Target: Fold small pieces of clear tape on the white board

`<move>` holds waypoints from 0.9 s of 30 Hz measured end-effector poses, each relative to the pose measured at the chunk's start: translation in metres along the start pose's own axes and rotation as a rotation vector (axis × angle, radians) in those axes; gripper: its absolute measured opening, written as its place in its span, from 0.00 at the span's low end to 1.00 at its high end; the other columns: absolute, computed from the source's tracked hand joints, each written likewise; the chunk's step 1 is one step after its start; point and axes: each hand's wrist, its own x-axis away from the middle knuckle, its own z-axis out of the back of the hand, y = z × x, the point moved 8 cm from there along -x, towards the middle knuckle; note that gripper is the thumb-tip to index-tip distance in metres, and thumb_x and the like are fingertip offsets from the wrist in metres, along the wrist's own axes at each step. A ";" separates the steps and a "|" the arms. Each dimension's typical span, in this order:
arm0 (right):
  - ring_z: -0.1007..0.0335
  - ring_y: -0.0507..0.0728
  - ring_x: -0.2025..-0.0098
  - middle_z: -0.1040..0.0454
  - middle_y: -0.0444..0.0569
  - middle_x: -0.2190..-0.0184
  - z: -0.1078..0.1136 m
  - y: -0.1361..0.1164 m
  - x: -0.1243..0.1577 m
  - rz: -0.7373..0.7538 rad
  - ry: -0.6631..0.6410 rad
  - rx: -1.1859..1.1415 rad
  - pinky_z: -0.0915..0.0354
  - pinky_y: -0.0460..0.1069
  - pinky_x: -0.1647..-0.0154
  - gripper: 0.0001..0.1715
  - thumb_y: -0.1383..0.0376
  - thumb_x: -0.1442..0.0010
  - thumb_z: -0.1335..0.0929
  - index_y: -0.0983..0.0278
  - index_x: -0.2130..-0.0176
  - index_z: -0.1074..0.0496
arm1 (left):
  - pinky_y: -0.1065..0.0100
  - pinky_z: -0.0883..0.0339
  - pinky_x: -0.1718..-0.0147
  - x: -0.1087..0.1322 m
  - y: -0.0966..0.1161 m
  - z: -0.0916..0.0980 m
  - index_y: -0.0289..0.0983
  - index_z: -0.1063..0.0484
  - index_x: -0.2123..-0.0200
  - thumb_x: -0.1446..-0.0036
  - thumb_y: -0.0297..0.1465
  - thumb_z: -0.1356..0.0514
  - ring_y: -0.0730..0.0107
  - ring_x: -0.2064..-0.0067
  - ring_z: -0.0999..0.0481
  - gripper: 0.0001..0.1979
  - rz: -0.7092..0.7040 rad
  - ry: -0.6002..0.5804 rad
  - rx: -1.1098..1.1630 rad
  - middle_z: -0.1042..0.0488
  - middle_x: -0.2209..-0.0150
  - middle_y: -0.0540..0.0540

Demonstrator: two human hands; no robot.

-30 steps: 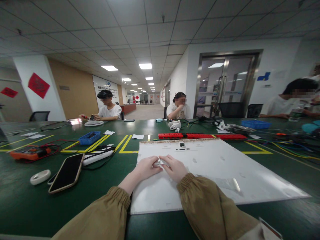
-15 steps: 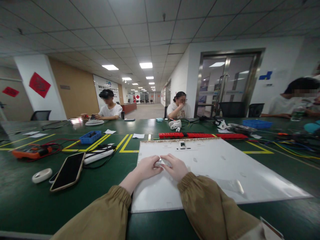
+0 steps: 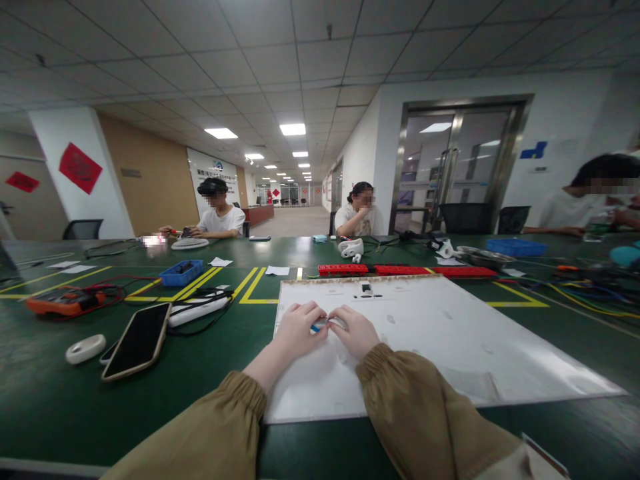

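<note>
Both hands meet above the left part of a white board lying on the green table. My left hand is closed, its fingers curled round a small thing with a blue part. My right hand is closed too, fingertips against the left ones, on a pale piece of the same small thing. Fingers cover most of it, so its kind cannot be made out. Beyond the hands, a small black part lies on the board with thin dark bits. A clear plastic piece lies flat to the right.
To the left are a phone, a white oval object, a white power strip and an orange multimeter. Red strips line the board's far edge. Blue trays and cables lie around. Several people sit across the table.
My fingers have shifted around the small thing, and a blue part now shows where a shiny pale surface was. Both hands stay over the same spot of the board.
</note>
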 end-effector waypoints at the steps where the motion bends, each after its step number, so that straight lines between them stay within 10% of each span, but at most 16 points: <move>1: 0.33 0.53 0.62 0.31 0.44 0.64 0.000 -0.001 0.000 0.003 -0.007 0.018 0.41 0.46 0.61 0.06 0.65 0.41 0.36 0.61 0.64 0.30 | 0.65 0.42 0.60 0.000 0.002 0.001 0.39 0.30 0.65 0.44 0.31 0.45 0.68 0.62 0.29 0.05 -0.013 0.005 -0.008 0.27 0.65 0.48; 10: 0.39 0.48 0.73 0.34 0.43 0.67 -0.002 -0.009 0.002 0.074 -0.037 0.133 0.46 0.45 0.67 0.10 0.63 0.38 0.37 0.64 0.68 0.30 | 0.66 0.42 0.63 0.000 0.011 0.004 0.38 0.30 0.68 0.40 0.32 0.48 0.69 0.66 0.29 0.09 -0.078 -0.027 -0.026 0.27 0.68 0.48; 27: 0.36 0.52 0.66 0.31 0.44 0.72 -0.007 -0.009 0.000 0.123 -0.032 0.109 0.48 0.47 0.61 0.10 0.64 0.41 0.34 0.66 0.73 0.30 | 0.68 0.41 0.64 0.000 0.000 -0.009 0.39 0.31 0.64 0.38 0.31 0.49 0.69 0.66 0.30 0.07 -0.057 -0.126 0.016 0.27 0.66 0.50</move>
